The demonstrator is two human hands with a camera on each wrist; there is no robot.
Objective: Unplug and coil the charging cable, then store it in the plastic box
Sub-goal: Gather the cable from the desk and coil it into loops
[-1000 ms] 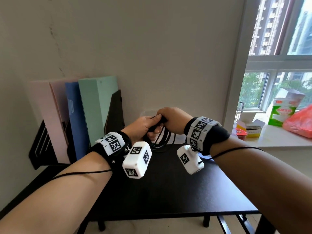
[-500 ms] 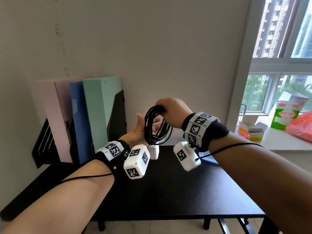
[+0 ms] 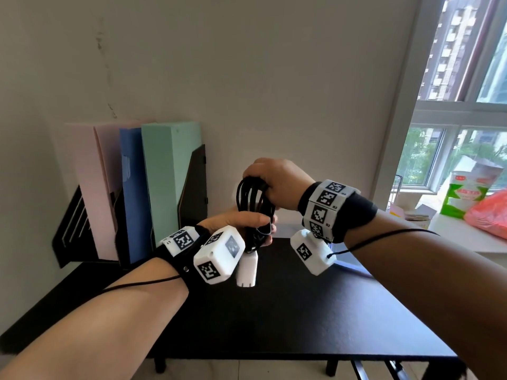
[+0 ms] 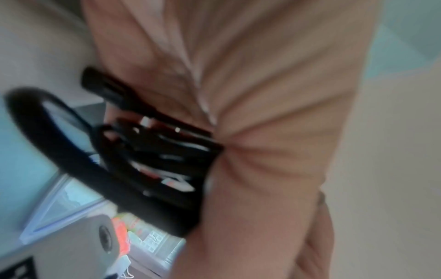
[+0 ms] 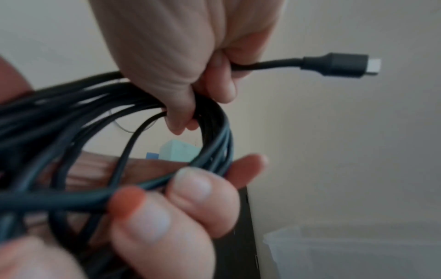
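The black charging cable is a coil of several loops held upright above the black table. My right hand grips the top of the coil, and the cable's connector end sticks out past its fingers. My left hand grips the lower part of the coil, fingers curled round the strands. A white charger brick hangs below the left hand. The translucent plastic box shows only in the right wrist view, low and beyond the hands; in the head view my hands hide it.
Pink, blue and green file boxes stand in a black holder at the table's back left, against the wall. A windowsill on the right carries a green-and-white carton and a red bag.
The coil has risen from near the tabletop. My left hand, open beside the loops half a second ago, now grips their lower part; the right hand has kept its hold on top.
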